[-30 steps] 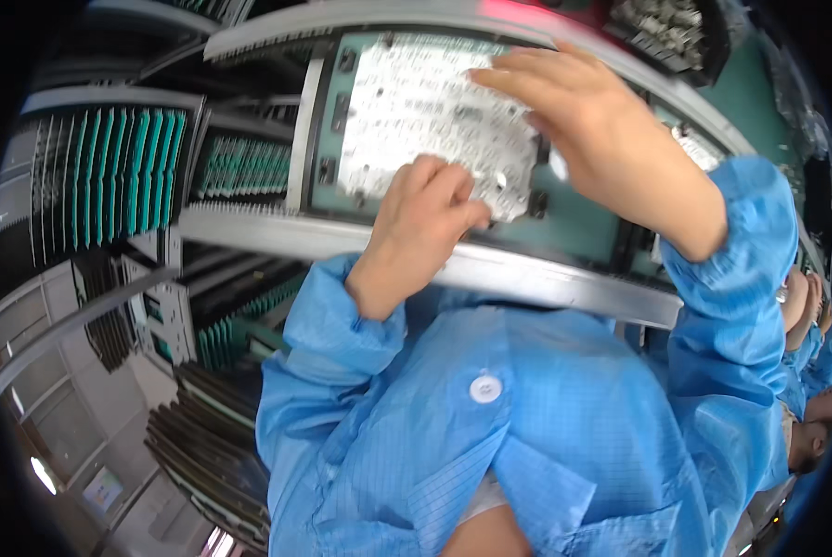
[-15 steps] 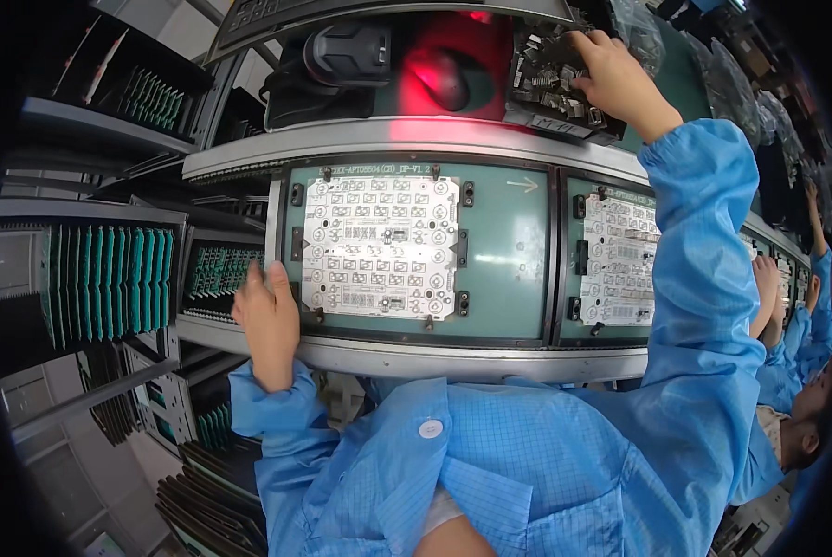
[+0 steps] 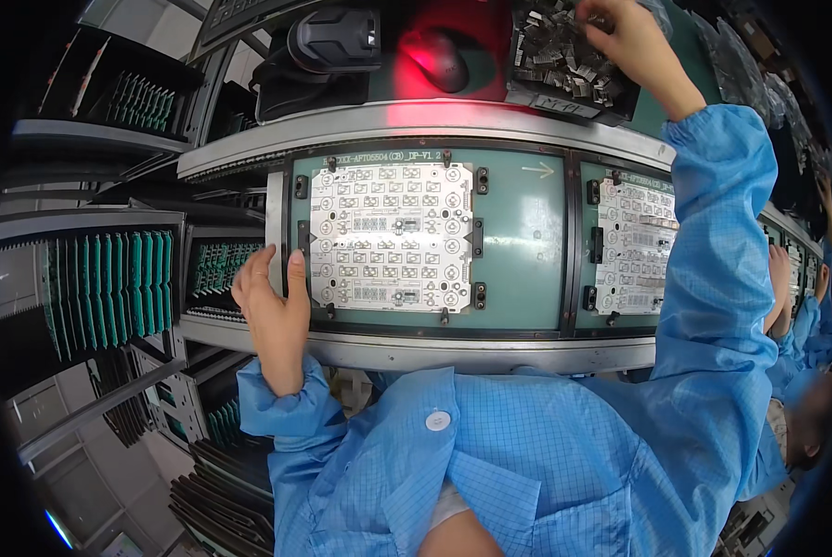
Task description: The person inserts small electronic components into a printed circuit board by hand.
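Observation:
A white circuit board [image 3: 393, 243] with rows of printed outlines sits in a green fixture plate [image 3: 524, 255], held by small black clips around its edge. At the fixture's left frame is my left hand [image 3: 278, 316], its thumb and fingers apart with nothing between them. The thumb tip is close to the board's left edge. Up at the top right, my right hand [image 3: 640, 45] is over a black bin [image 3: 564, 104] of small metal connectors [image 3: 564, 51]. Its fingers are curled; the picture's top edge cuts part of them off, and anything in them is too small to make out.
A second fixture with a white board [image 3: 625, 251] adjoins on the right, partly behind my right sleeve. Beyond the rail lie a black scanner [image 3: 334, 42] and a mouse [image 3: 439, 63] in red light. Racks of green boards [image 3: 109, 288] stand left. Co-workers' hands [image 3: 780, 278] show right.
My right hand has shifted up and right over the connector bin. The left hand is lower, its thumb and fingers spread wider. The whole view has also shifted slightly.

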Demonstrator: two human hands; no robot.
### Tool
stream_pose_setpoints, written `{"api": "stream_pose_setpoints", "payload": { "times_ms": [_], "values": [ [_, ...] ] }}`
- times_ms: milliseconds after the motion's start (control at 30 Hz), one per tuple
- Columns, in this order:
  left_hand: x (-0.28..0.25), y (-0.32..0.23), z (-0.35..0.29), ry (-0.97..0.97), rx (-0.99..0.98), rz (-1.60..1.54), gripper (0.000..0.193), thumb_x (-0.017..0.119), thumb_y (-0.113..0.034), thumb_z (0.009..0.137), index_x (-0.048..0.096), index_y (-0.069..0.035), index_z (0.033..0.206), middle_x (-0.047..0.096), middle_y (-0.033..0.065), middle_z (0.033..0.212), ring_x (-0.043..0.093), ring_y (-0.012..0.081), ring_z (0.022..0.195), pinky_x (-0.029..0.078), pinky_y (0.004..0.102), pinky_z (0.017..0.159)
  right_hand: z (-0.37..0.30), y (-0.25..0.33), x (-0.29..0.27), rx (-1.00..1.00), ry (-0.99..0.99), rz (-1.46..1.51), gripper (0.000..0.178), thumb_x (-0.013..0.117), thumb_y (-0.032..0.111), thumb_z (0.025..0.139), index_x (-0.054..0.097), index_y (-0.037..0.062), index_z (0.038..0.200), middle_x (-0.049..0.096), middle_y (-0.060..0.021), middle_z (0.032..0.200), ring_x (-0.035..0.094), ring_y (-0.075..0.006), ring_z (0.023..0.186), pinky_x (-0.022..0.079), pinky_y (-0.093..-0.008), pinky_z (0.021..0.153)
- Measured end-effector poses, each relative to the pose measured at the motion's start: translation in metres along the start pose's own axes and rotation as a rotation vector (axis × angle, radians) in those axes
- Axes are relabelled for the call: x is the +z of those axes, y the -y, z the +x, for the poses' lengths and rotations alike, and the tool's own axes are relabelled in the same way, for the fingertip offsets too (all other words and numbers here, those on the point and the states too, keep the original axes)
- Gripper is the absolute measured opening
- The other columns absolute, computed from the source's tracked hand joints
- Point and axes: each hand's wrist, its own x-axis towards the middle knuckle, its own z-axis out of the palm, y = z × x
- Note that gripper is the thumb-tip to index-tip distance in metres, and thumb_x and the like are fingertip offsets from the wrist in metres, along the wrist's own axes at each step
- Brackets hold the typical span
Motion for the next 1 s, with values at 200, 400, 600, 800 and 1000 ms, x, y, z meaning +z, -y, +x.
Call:
{"api": "stream_pose_setpoints", "payload": {
  "times_ms": [200, 400, 600, 800, 1000],
  "values": [
    [0.012, -0.056, -0.002, 0.145, 0.116, -0.744, 0.031, 0.067, -0.018, 0.097, 0.063, -0.001, 0.123, 0.063, 0.0145, 0.125, 0.059, 0.0234, 0.114, 0.047, 0.0359, 0.097, -0.036, 0.042, -0.013, 0.05, 0.046, 0.604, 0.029, 0.066, 0.0, 0.086, 0.063, 0.0023, 0.114, 0.067, -0.0079, 0.105, 0.067, -0.0228, 0.094, 0.056, -0.0326, 0.08],
    [0.023, -0.105, -0.017, 0.661, -0.091, -1.464, 0.04, 0.068, -0.005, 0.095, 0.057, -0.001, 0.133, 0.066, 0.0094, 0.118, 0.063, 0.0134, 0.107, 0.054, 0.0253, 0.087, -0.142, 0.161, 0.036, 0.516, 0.342, 1.477, 0.025, 0.069, 0.004, 0.093, 0.061, 0.0029, 0.117, 0.064, -0.0031, 0.108, 0.064, -0.0122, 0.098, 0.053, -0.0257, 0.078],
    [0.048, -0.101, -0.031, 0.674, -0.115, -1.435, 0.036, 0.072, 0.0, 0.09, 0.06, 0.003, 0.124, 0.068, 0.0071, 0.104, 0.064, 0.01, 0.093, 0.054, 0.0232, 0.082, -0.193, 0.18, 0.083, 0.751, 0.137, 1.793, 0.032, 0.065, 0.002, 0.095, 0.056, 0.0052, 0.126, 0.065, -0.0059, 0.117, 0.062, -0.0167, 0.108, 0.05, -0.0327, 0.095],
    [0.046, -0.093, -0.026, 0.755, -0.159, -1.245, 0.034, 0.07, 0.002, 0.092, 0.06, 0.004, 0.124, 0.07, 0.0078, 0.104, 0.064, 0.0102, 0.094, 0.053, 0.0226, 0.084, -0.205, 0.177, 0.098, 0.736, -0.015, 1.822, 0.035, 0.064, 0.003, 0.096, 0.054, 0.0063, 0.129, 0.063, -0.0068, 0.123, 0.06, -0.0165, 0.112, 0.048, -0.0334, 0.098],
    [0.062, -0.081, -0.028, 0.467, 0.022, -1.16, 0.032, 0.077, -0.004, 0.085, 0.068, -0.002, 0.115, 0.07, 0.0069, 0.101, 0.064, 0.0129, 0.088, 0.051, 0.0223, 0.071, -0.2, 0.182, 0.091, 0.702, -0.046, 1.555, 0.034, 0.063, -0.002, 0.095, 0.053, 0.0034, 0.127, 0.062, -0.0068, 0.121, 0.059, -0.0153, 0.112, 0.048, -0.031, 0.098]
  ]
}}
